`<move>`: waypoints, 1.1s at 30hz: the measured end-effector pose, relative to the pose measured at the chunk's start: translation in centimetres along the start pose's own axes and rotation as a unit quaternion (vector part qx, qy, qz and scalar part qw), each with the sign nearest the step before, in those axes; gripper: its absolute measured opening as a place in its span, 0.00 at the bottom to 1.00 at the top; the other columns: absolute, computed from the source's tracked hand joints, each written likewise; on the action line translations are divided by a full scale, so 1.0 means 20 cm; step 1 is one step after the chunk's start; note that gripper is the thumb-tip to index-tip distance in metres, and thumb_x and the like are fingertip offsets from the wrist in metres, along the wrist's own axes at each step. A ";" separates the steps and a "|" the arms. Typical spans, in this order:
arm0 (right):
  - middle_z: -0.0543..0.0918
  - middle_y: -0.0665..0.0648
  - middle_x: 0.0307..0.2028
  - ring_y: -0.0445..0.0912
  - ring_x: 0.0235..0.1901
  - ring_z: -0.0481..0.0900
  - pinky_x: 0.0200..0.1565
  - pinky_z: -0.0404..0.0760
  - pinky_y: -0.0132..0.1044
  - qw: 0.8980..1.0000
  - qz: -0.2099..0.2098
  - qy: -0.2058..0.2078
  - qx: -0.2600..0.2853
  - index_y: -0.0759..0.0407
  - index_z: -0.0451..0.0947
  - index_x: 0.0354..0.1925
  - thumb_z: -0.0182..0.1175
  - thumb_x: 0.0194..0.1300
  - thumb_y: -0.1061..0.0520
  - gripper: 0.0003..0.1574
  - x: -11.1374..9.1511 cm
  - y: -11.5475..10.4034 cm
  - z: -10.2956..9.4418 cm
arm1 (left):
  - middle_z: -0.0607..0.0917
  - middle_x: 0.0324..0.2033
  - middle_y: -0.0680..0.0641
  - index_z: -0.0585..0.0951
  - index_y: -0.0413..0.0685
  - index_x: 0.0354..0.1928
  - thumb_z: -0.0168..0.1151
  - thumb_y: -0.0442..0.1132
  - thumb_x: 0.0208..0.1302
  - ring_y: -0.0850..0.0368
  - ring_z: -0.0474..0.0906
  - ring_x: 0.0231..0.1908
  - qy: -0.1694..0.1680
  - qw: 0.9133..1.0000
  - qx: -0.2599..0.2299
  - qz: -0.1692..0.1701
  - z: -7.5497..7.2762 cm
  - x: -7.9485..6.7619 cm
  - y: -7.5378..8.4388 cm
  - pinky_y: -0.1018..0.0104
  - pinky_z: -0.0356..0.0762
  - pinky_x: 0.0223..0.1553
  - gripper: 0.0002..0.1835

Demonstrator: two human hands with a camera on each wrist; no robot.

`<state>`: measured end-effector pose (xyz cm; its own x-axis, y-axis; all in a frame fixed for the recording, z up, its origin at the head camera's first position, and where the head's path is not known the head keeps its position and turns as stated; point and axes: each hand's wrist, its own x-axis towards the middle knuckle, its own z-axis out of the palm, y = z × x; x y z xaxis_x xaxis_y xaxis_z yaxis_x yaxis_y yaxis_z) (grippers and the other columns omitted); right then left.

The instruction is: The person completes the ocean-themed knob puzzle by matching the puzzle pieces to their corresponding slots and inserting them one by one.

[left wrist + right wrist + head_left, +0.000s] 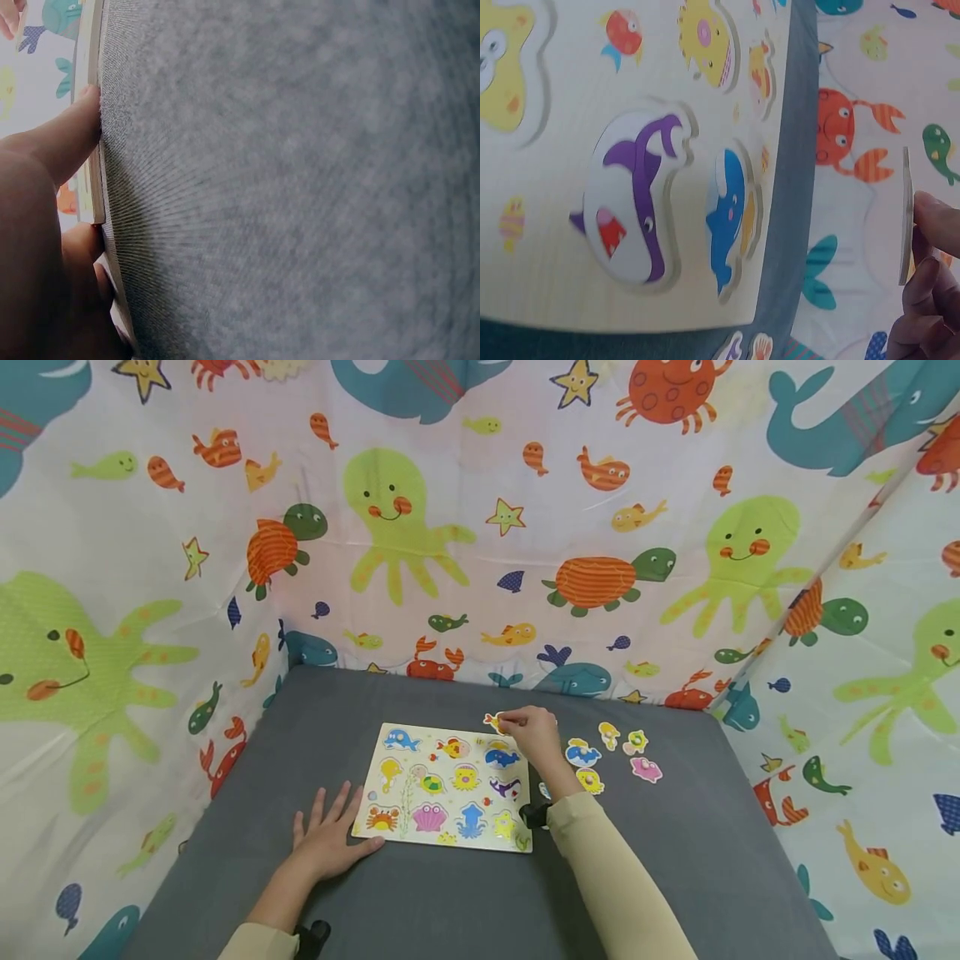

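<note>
A wooden puzzle board [435, 735] with sea-animal shapes lies on the grey cloth. My left hand [326, 845] rests with spread fingers at the board's lower left corner. Its thumb [71, 131] touches the board's edge in the left wrist view. My right hand [531, 731] pinches a fish puzzle piece [492, 722] above the board's far right corner. Seen edge-on in the right wrist view, that thin piece [907, 217] stands upright between thumb and fingers, its picture hidden. A purple killer whale shape [646, 202] and a blue whale shape [726, 217] show on the board.
Right of the board lie several loose pieces: a blue whale [582, 753], a yellow octopus [590, 781], a seahorse [608, 735], a turtle [636, 742] and a pink shell [646, 768]. My right forearm partly covers another piece [545, 790]. A sea-animal curtain [465, 593] surrounds the table.
</note>
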<state>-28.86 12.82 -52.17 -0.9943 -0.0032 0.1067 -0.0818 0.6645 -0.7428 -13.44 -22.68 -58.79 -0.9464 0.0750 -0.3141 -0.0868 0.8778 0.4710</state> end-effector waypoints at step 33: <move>0.91 0.47 0.36 0.46 0.42 0.85 0.46 0.83 0.43 0.996 0.023 -0.086 -0.013 0.49 0.92 0.41 0.70 0.65 0.52 0.08 0.04 -0.13 0.37 | 0.42 0.81 0.46 0.48 0.58 0.82 0.58 0.78 0.56 0.33 0.24 0.78 0.004 1.000 0.014 0.001 0.00 0.00 -0.01 0.24 0.23 0.68 0.59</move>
<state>-30.05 5.60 -55.09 -0.9942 -0.0983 -0.0430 -0.0364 0.6856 -0.7271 -13.51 -22.84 -58.92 -0.9493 0.0723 -0.3060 -0.0767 0.8906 0.4483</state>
